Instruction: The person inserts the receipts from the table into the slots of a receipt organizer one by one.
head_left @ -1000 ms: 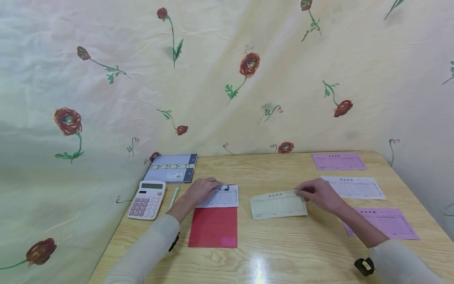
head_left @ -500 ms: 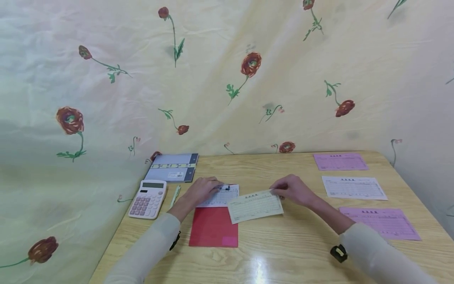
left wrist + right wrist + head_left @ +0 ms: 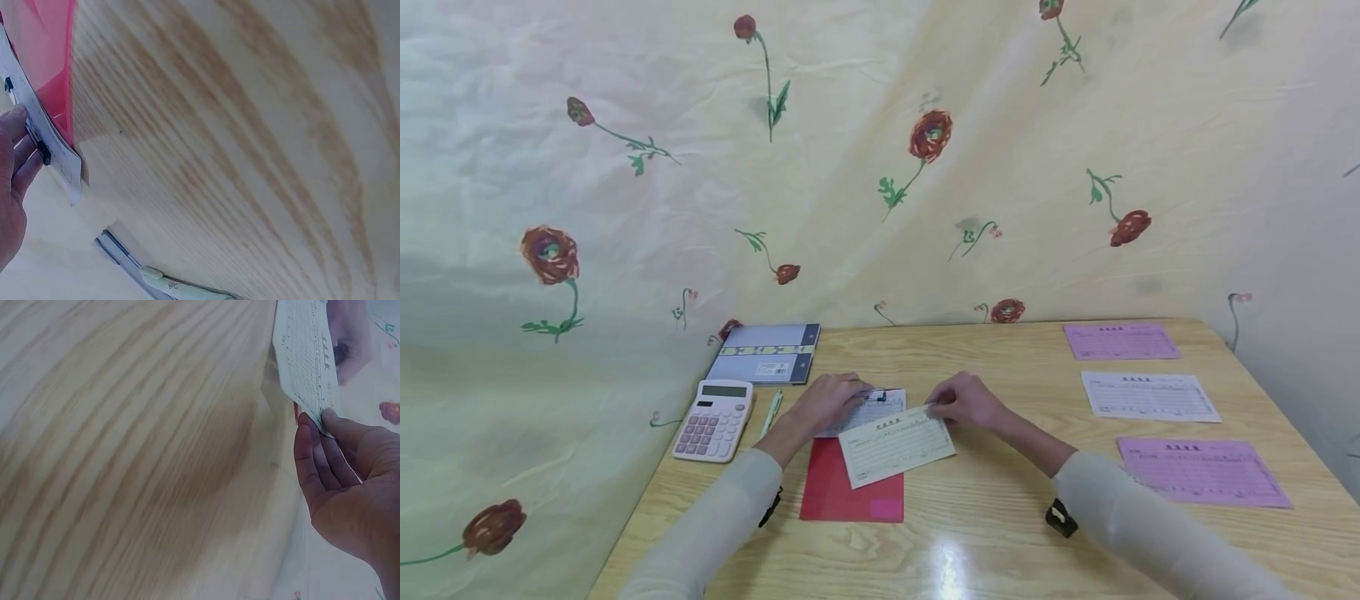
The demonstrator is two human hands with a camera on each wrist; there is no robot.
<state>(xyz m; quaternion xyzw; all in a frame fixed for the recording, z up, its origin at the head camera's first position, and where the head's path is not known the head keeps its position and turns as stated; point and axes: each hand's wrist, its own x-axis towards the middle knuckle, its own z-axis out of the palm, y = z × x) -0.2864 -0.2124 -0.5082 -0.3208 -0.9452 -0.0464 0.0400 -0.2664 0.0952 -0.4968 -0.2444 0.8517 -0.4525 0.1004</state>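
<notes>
no legible text, slips (image 3: 897,450) printed too small to read, barcode label (image 3: 772,369) on the notebook (image 3: 760,337) unreadable

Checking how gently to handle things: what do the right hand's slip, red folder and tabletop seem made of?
Slip in the right hand: likely thin matte paper, by its printed ruled lines and fine edge. Red folder: probably smooth plastic, slightly glossy, by its sheen in the left wrist view. Tabletop: wood or wood-look laminate, glossy, by its grain and reflection.

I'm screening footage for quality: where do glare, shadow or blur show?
Head: white glare low on the tabletop, small print on the held slip unreadable; right wrist: soft shadow beside the right hand; left wrist: markings on the pen blurred.
</notes>
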